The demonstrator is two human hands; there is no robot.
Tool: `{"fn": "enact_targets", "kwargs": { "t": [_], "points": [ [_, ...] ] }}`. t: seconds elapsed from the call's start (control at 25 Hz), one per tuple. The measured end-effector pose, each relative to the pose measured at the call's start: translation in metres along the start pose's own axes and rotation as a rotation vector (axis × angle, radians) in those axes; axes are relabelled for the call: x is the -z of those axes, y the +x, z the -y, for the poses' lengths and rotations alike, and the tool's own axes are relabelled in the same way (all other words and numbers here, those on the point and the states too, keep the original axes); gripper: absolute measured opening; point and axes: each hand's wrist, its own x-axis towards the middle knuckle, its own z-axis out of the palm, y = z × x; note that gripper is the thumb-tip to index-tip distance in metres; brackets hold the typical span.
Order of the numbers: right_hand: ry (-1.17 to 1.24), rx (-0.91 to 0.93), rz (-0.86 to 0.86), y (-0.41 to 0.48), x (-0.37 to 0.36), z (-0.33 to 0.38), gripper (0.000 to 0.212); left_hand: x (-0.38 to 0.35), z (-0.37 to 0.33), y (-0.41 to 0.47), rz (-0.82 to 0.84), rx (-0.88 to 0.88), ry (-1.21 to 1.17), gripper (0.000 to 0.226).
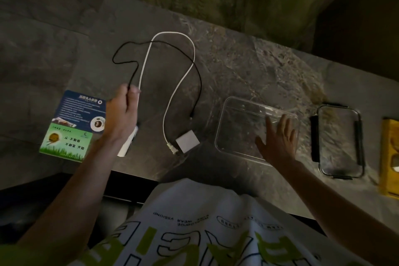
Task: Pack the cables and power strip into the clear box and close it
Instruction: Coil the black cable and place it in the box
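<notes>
Nearest the camera: white shirt with green lettering (194, 233), both bare forearms reaching out over the grey marbled stone tabletop (248, 67).

Right hand (278, 138): fingers spread apart, holding nothing, palm over the near edge of the clear rectangular plastic box (241, 114). Box is empty, lid off. Judged purpose: steadying the box so it stays put while cables go in.

Left hand (123, 112): grip pinched on the thin black cable (199, 84) and the white cable (187, 71) together, near one end of each. Judged: gathering both in one pull. A white oblong body (127, 144), likely the power strip, lies under the left wrist; partly hidden.

Between the hands: small white square adapter (187, 141) on the tabletop, beside the white cable's plug.

Right of box: clear lid with black clips (340, 142), flat, apart from it. Left: blue-and-green printed card (73, 123).

Farther out, both cables loop loosely across the tabletop.
</notes>
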Motion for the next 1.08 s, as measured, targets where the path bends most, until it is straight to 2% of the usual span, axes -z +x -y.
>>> {"fn": "enact_targets", "kwargs": {
  "t": [0.16,0.24,0.44,0.56,0.68,0.72,0.84,0.92,1.0,1.08],
  "points": [
    [0.319,0.2,0.065,0.001,0.032,0.026,0.082,-0.014,-0.058,-0.014,0.213,-0.122,-0.106,0.026],
    [0.429,0.344,-0.012,-0.001,0.051,0.041,0.084,-0.02,-0.081,-0.023,0.324,-0.181,-0.14,0.027],
    [0.47,0.591,-0.158,-0.007,0.099,0.079,0.082,-0.026,-0.125,-0.042,0.555,-0.23,-0.265,0.031],
    [0.488,0.717,-0.173,-0.01,0.108,0.088,0.064,-0.028,-0.15,-0.054,0.623,-0.227,-0.446,0.029],
    [0.677,0.728,-0.162,-0.004,0.103,0.083,0.031,-0.03,-0.165,-0.064,0.661,-0.176,-0.638,0.029],
    [0.739,0.698,-0.155,-0.002,0.102,0.08,0.026,-0.031,-0.168,-0.067,0.679,-0.156,-0.691,0.029],
    [0.904,0.58,-0.13,-0.002,0.104,0.075,0.036,-0.034,-0.172,-0.074,0.765,-0.082,-0.816,0.025],
    [0.969,0.581,-0.108,-0.006,0.107,0.078,0.039,-0.035,-0.174,-0.076,0.866,-0.058,-0.865,0.024],
    [1.006,0.632,-0.02,-0.011,0.108,0.083,0.035,-0.037,-0.178,-0.076,0.933,-0.067,-0.929,0.027],
    [0.928,0.67,0.082,-0.019,0.105,0.09,0.025,-0.037,-0.183,-0.071,0.942,-0.098,-0.997,0.039]
  ]
}}
